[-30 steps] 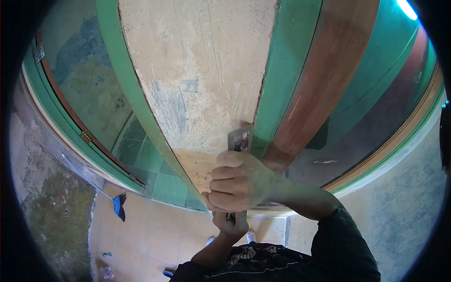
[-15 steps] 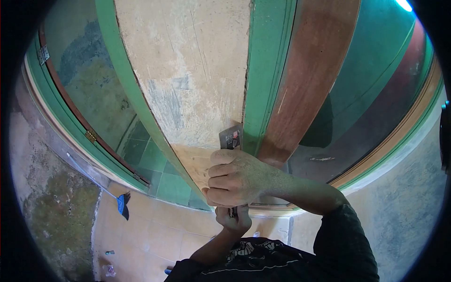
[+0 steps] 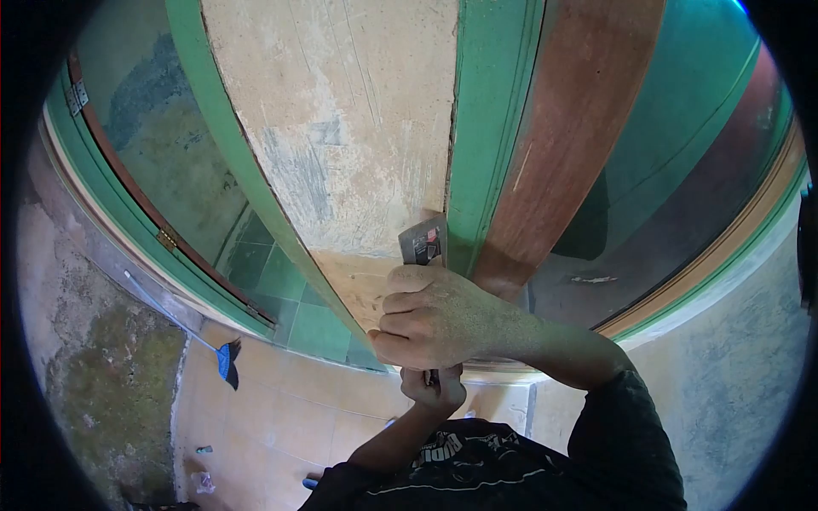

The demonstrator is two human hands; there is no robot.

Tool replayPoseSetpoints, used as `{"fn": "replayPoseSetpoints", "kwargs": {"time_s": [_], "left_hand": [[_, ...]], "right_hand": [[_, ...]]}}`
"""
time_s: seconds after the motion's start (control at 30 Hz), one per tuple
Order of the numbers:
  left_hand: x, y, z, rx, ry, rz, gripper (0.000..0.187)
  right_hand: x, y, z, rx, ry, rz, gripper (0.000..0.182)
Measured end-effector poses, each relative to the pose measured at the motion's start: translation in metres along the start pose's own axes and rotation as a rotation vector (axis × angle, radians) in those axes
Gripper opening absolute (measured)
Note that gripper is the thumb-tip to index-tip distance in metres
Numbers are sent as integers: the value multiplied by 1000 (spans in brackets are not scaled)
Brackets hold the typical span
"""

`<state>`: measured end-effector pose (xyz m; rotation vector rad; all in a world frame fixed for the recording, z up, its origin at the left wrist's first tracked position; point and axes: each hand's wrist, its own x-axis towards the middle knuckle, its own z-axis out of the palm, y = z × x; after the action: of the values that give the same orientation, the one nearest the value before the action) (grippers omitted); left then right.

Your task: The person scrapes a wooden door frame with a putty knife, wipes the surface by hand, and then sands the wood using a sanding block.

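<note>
A scraper [image 3: 423, 245] with a wide dark metal blade lies against the scuffed beige wall panel [image 3: 341, 77], close to the green frame [image 3: 494, 102] on its right. My right hand [image 3: 439, 322] is closed around the scraper's handle just below the blade, knuckles toward me, and dust covers its back and wrist. Below it, my left hand [image 3: 433, 392] is closed on the lower end of the handle. Much of the handle is hidden by my fingers. A whitish and blue-grey scraped patch [image 3: 319, 175] marks the panel above the blade.
Doorways flank the panel, with a brown wooden board [image 3: 571, 128] on the right and green floor tiles [image 3: 311, 328] on the left. A blue broom [image 3: 227, 362] lies at the lower left, near a crumpled plastic bag [image 3: 203, 483] on the tiled floor.
The view has shifted slightly. Both hands and the scraper have moved a little to the right in view, the blade staying near the panel's right edge. Both hands keep their hold.
</note>
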<state>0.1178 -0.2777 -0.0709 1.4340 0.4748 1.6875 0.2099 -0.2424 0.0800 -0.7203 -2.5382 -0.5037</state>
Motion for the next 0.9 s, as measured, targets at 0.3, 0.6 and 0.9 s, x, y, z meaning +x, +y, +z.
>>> {"fn": "replayPoseSetpoints", "kwargs": {"time_s": [0.3,0.6,0.9], "left_hand": [[3,-20,-1,382,171,334,30],[-7,-17,-21,33,-42,-32,64],[24,30,-1,-90,23,-39,21]], "right_hand": [[-1,2,1,49,304,-116,22],[22,4,-8,34,358,-70,25],[29,0,-17,11,304,36,31]]}}
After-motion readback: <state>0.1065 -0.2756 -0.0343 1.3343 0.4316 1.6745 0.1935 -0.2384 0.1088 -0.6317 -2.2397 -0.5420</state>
